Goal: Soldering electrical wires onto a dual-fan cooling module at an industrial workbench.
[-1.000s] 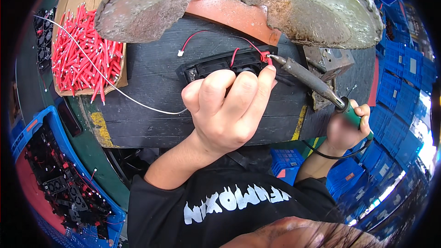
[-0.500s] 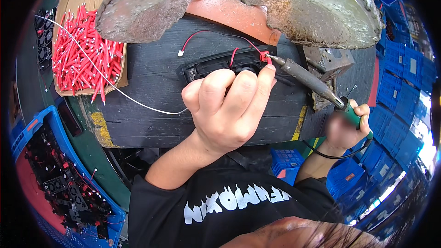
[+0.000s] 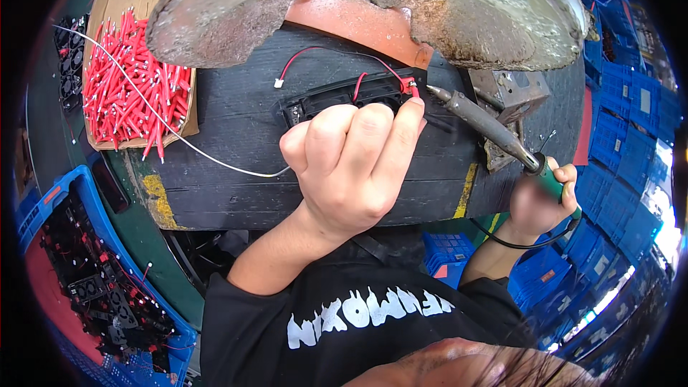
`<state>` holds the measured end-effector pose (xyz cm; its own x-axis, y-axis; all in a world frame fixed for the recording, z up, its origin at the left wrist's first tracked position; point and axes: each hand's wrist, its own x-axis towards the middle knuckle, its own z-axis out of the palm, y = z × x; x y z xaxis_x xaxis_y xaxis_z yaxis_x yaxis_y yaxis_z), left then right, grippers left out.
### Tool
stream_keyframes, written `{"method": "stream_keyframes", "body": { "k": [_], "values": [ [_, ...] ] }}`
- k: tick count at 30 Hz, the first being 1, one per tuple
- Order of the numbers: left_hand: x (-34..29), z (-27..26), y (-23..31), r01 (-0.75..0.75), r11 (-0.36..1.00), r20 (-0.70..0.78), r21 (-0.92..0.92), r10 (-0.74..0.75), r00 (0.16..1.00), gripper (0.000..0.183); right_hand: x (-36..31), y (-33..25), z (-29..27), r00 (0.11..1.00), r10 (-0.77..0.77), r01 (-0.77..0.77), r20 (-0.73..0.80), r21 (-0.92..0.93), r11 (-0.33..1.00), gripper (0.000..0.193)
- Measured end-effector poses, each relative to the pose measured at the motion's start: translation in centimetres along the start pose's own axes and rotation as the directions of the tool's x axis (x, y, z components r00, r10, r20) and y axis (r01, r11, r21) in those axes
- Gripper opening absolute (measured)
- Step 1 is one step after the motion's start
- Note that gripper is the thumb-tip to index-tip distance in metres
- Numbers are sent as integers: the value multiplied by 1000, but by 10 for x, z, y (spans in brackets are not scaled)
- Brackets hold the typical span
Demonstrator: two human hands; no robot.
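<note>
My left hand (image 3: 351,165) is closed over the near side of a long black plastic fan housing (image 3: 333,96) on the bench. At its fingertips is a short red wire (image 3: 417,93), which meets a red terminal (image 3: 408,85) at the housing's right end. A thin red lead loops from there to a small white connector (image 3: 279,84). One end of a thin pale strand (image 3: 222,166) disappears behind this hand. My right hand (image 3: 537,204) grips the green handle of a soldering iron (image 3: 491,127). The iron's tip is just right of the terminal, apart from it.
A cardboard tray (image 3: 188,111) of red wire pieces lies at left. Below it, a blue crate (image 3: 188,337) contains black fan parts. A large, crusted metal hood (image 3: 222,29) overhangs the bench's far side. A metal bracket (image 3: 519,97) stands behind the iron; blue crates (image 3: 623,143) are stacked at right.
The iron's tip has come off the red terminal, slightly rightward. My left hand and the housing have shifted a little left in the picture, the hand still at the red wire.
</note>
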<state>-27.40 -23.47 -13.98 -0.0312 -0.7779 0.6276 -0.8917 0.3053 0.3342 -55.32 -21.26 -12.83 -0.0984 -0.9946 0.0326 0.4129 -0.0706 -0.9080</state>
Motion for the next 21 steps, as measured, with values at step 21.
{"method": "stream_keyframes", "body": {
  "k": [21],
  "values": [
    [31,-40,-18,-14,996,396,-83,46,917,50,-77,-2,-71,952,-85,162,-295,250,954,36]
  ]
}}
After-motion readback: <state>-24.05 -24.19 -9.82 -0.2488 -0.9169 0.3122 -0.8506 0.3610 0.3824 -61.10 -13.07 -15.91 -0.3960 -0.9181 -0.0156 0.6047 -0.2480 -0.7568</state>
